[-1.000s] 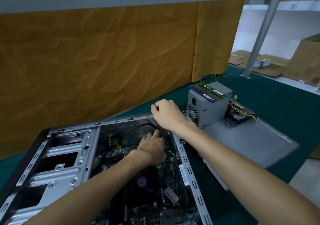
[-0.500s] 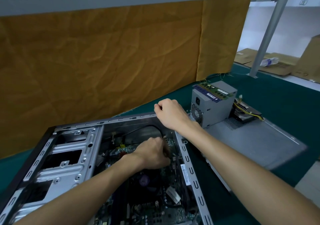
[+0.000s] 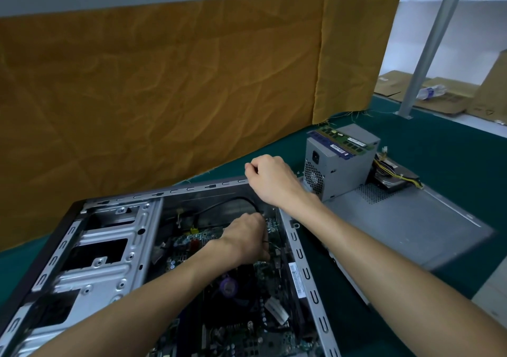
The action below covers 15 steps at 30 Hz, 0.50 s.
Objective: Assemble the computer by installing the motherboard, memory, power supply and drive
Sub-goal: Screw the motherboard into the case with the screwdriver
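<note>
The open computer case (image 3: 115,249) lies on its side on the green table. Inside it sits the motherboard (image 3: 247,315), with a purple-centred fan. My left hand (image 3: 244,237) reaches into the case, and its curled fingers grip the motherboard's far right edge by the rear wall; the fingertips are hidden. My right hand (image 3: 271,181) grips the far right corner of the case rim. The grey power supply (image 3: 337,170) stands to the right, outside the case. Two memory sticks (image 3: 343,142) lie on top of it. The drive (image 3: 395,182) lies behind it.
The grey side panel (image 3: 411,227) lies flat to the right of the case, under the power supply. An ochre cloth (image 3: 164,82) hangs close behind the case. A metal post (image 3: 428,46) and cardboard boxes (image 3: 450,96) stand at the far right.
My left hand has drawn back a little toward me inside the case, and its fingers have curled down. My right hand has stayed on the case corner.
</note>
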Available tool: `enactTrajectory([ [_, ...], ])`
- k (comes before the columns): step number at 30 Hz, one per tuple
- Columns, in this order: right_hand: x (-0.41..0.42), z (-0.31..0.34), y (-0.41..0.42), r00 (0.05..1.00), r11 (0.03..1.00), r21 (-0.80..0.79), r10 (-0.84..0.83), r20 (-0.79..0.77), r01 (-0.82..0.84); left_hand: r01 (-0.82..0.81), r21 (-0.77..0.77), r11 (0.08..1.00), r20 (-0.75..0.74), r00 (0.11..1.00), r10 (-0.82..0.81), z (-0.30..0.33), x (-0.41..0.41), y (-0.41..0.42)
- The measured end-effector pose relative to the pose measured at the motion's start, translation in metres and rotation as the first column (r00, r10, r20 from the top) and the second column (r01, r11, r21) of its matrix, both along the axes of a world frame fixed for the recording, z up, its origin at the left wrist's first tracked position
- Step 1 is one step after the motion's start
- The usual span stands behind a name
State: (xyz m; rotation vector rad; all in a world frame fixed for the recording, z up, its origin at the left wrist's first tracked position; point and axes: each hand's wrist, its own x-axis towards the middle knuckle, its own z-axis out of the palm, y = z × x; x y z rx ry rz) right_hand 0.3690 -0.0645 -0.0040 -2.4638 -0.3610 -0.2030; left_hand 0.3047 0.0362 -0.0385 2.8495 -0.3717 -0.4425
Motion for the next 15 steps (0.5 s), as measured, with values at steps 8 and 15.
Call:
enactTrajectory([
  [8,0.000,0.000,0.000,1.000,1.000,0.003,0.014,-0.005,-0.014,0.019,-0.074,0.997,-0.011,1.000,-0.020,-0.003,0.008,0.008],
  [15,0.002,-0.003,-0.001,1.000,1.000,0.015,0.017,0.008,-0.017,0.036,-0.103,0.994,-0.121,0.991,-0.049,-0.007,0.017,0.008],
])
